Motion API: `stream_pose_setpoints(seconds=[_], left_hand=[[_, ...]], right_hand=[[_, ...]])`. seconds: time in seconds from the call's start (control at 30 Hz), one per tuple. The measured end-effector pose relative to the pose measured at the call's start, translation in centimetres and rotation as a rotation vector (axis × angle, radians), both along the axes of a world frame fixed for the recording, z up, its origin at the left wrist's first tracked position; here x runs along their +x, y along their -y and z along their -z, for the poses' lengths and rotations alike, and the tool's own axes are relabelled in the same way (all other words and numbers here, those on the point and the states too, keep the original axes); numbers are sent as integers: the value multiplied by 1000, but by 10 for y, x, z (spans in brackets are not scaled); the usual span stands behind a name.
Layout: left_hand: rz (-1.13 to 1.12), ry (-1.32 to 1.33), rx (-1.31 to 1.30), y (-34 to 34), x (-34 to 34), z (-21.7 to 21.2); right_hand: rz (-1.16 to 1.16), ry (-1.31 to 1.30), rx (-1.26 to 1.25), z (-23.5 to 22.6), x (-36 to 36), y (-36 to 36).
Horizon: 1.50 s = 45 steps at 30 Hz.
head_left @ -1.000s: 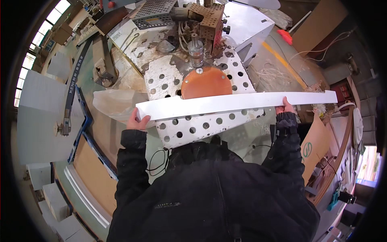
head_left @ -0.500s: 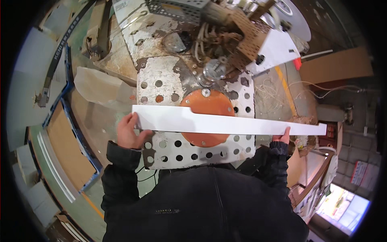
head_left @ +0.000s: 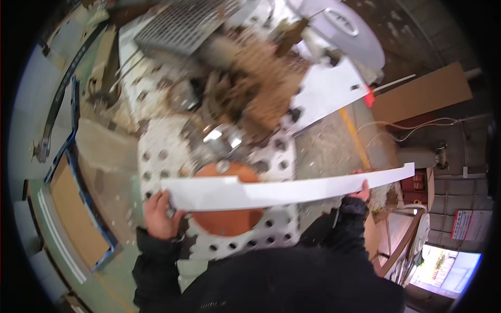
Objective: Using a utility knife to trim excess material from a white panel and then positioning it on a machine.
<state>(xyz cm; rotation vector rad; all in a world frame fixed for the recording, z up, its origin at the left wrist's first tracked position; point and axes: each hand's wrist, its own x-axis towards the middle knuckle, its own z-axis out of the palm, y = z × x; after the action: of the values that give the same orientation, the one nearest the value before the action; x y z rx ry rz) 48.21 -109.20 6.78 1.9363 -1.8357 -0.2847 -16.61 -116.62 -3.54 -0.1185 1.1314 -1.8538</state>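
A long white strip-shaped panel (head_left: pixel 292 191) spans the view from left to right, with a step cut in its upper edge and a small raised tip at its right end. My left hand (head_left: pixel 160 216) grips the wider left end, fingers at the end edge and thumb by the lower edge. Toward the narrow right end, my right hand (head_left: pixel 360 191) pinches the panel from below. Behind the panel lies a round orange disc (head_left: pixel 222 223) on a worn white metal plate (head_left: pixel 151 138) with round holes; the panel hides part of both. Whether the panel touches the disc I cannot tell.
Past the disc stands a machine with a shiny metal cylinder (head_left: pixel 223 140) and a rusty perforated guard (head_left: pixel 274 99), blurred. A grey slotted cover (head_left: pixel 182 26) is at the far left of it. Cardboard (head_left: pixel 425 96) and a white hose (head_left: pixel 417 130) are on the right.
The whole view has shifted and blurred, with the machine and plate now lower and farther left. The panel's right end has tilted up relative to its left end. Both hands keep hold.
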Motion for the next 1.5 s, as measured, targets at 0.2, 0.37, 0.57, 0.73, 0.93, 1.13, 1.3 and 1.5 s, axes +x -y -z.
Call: stream_pose_setpoints(seconds=[0.2,0.37,0.57,0.73,0.93,1.13,1.3,1.5], left_hand=[[-43,23,107,3,-80,-6],[64,0,-67,51,-156,-19],[-88,-109,-8,66,-190,-13],[-76,-101,-36,70,-192,-13],[-159,-133,-27,76,-195,0],[-177,-132,-10,84,-200,-7],[-174,-117,6,88,-202,-7],[-189,-159,17,89,-205,-11]], right_hand=[[-277,-14,-72,16,-81,17],[-145,-18,57,4,-208,32],[-85,-194,200,-12,-220,98],[-153,-291,188,-32,-220,128],[-127,-294,247,-38,-189,158],[-141,-260,229,-27,-215,181],[-172,-322,228,-28,-222,190],[-141,-339,279,-44,-187,191]])
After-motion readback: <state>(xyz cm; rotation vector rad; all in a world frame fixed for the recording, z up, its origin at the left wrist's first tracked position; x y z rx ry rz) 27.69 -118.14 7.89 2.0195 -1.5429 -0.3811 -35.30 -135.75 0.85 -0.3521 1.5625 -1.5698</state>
